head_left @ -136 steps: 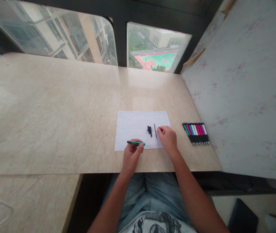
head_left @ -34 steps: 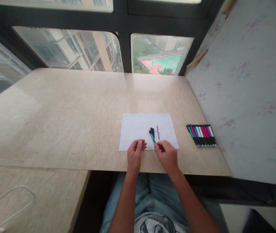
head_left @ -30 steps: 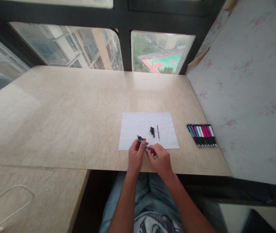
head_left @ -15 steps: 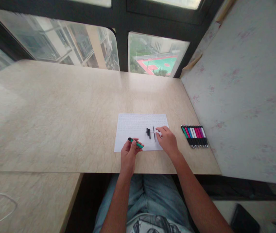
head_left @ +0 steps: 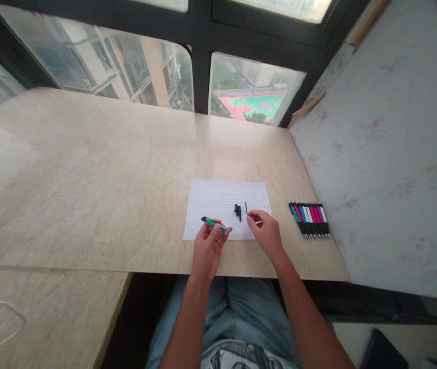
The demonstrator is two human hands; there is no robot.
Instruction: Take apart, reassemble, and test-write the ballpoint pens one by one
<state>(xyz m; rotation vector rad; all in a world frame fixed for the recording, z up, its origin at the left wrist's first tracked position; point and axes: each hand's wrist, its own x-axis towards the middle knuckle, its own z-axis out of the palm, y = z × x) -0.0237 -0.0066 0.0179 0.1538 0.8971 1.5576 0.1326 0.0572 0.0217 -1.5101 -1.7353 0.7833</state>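
No longer spread, the right hand (head_left: 267, 231) bunches at the refill (head_left: 246, 206), grip unclear, while the left hand (head_left: 206, 245) clasps a seemingly unfilled green pen (head_left: 210, 222).

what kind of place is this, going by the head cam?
Probably an upper-floor room in a home: a stone-look counter beneath a dark-framed window, a sports court seen far below outside, and a flower-patterned wall at right.
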